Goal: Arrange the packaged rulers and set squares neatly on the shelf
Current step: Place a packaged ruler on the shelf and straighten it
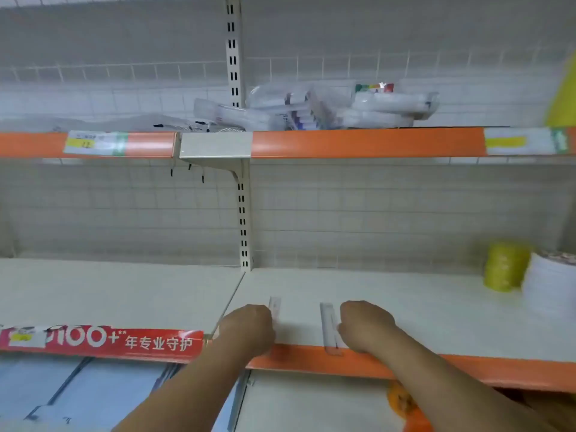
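Note:
Two clear packaged rulers lie on the white lower shelf, pointing from the orange front edge toward the back. My left hand is closed on the left ruler, covering most of it. My right hand is closed on the near part of the right ruler, whose front end overhangs the orange strip. On the upper shelf sits a loose pile of clear packaged rulers and set squares, blurred.
A yellow roll and a white stack stand at the lower shelf's right. A slotted upright post splits the two bays. A red banner fronts the left bay. Something yellow is at the upper right.

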A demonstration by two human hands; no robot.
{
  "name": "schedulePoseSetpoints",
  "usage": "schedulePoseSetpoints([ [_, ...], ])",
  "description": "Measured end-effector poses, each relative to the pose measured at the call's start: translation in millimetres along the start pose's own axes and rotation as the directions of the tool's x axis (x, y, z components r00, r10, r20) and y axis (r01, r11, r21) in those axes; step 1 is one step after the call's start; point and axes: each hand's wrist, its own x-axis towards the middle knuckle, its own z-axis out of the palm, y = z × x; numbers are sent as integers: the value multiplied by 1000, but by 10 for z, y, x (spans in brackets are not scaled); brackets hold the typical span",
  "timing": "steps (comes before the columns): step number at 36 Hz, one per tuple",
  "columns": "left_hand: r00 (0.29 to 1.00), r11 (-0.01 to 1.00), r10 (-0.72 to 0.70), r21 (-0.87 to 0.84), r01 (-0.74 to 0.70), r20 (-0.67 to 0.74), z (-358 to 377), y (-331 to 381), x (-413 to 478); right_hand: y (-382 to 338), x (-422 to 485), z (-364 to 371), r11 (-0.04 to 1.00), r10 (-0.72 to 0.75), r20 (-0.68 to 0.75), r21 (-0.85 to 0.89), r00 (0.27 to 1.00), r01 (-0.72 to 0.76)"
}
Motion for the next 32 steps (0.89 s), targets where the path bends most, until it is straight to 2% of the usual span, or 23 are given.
schedulePoseSetpoints([
  [5, 999, 1000, -10, -19, 11, 52, 121, 62, 123, 13, 50, 124, 998, 25, 37, 50, 999, -26],
  [12, 996, 999, -46, -1, 47, 70, 237, 138, 276, -113, 48, 197, 982, 2, -51, 190, 999, 7],
  [21, 990, 993, -118, -5, 118, 72, 286, 108, 427, -232, 124, 233, 977, 47, 27, 208, 999, -51],
  [32, 995, 995, -83, -45, 86, 61, 275, 100, 439, -283, 233, 233, 974, 67, 32, 217, 997, -72],
])
